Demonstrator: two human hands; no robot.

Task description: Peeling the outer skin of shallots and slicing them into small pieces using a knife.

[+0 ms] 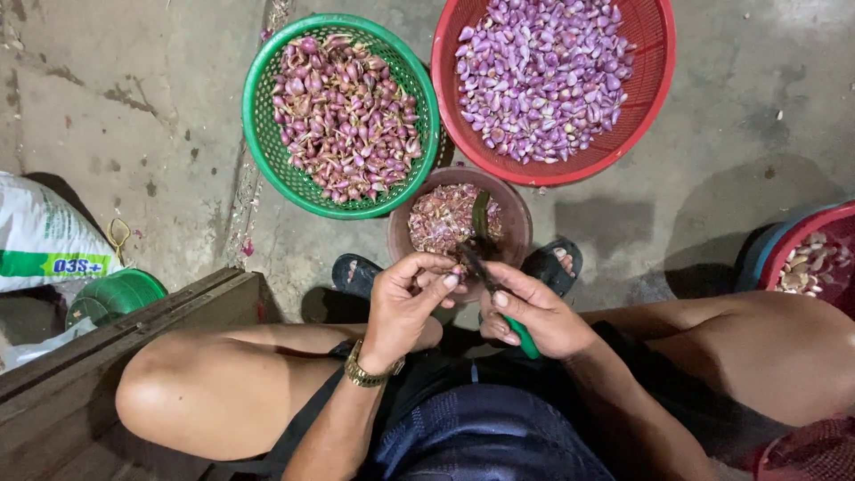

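Two bare hands meet over a small round brown plastic bowl point(517, 214), which serves as the landmark for everything else; the right hand point(534, 316) is closed in a fist around a slim knife with a green handle point(527, 343); its long axis runs on a slant, the green butt sticking out of the fist toward the person's lap, the dark blade pointing up and away toward the bowl's near rim; the blade tip lies just at that rim, where the two hands touch. The left hand point(405, 303), with a gold metal wristwatch point(365, 370) on its wrist, has its fingers curled and pinched together at the blade; what they pinch is too small and hidden to tell.

The brown bowl holds a heap of pale pink, papery shallot skins point(445, 218), with a dark strip lying across them; touching the bowl on its far left side stands a round green plastic mesh basket point(267, 151) filled with unpeeled reddish-brown shallots point(343, 116); touching the bowl on its far right side stands a larger round red plastic mesh basket point(655, 89) filled with peeled purple shallots point(543, 76); well to the right of the bowl, at the frame edge, another red basin point(788, 249) holds pale cloves. Just nearer than the bowl, two dark sandals point(356, 272) rest on the grey concrete floor point(134, 116).
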